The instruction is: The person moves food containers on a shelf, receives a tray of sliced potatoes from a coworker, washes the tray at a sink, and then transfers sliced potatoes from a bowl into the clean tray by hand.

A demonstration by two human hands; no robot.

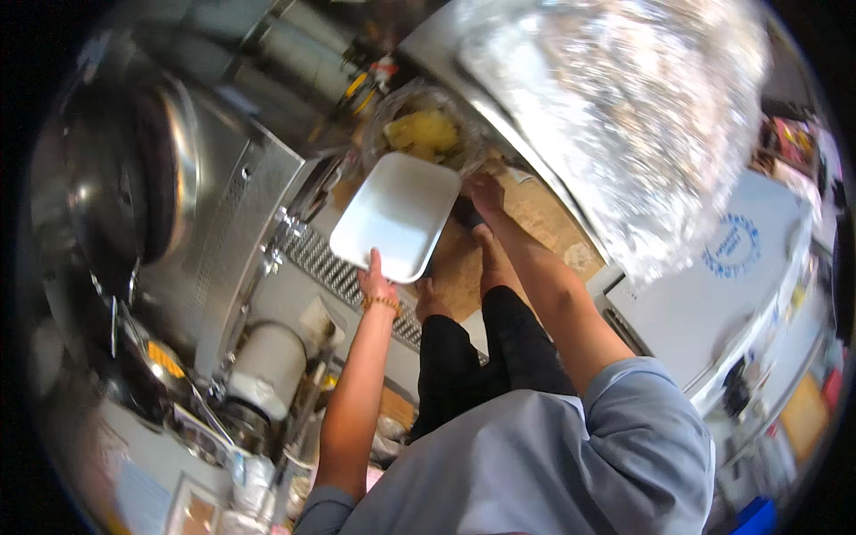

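Observation:
My left hand [378, 280] grips the near edge of a white rectangular tray [392, 209] with rounded corners, the thumb lying over its rim. The tray is tilted and I see nothing in its hollow. Beyond its far edge stands a bin lined with a clear plastic bag [379, 125], with yellowish scraps [423, 132] inside. My right hand [486, 194] is stretched out to the right of the tray, close to the bag's near right side. Its fingers are dark and blurred, so their hold does not show.
A steel wok range [254, 192] with a large wok [116, 178] runs along the left. Crumpled clear plastic wrap [624, 98] covers something on the right counter. A white lidded chest [704, 276] stands beyond it. Brown boards [544, 218] and a drain grate [334, 276] lie at my feet.

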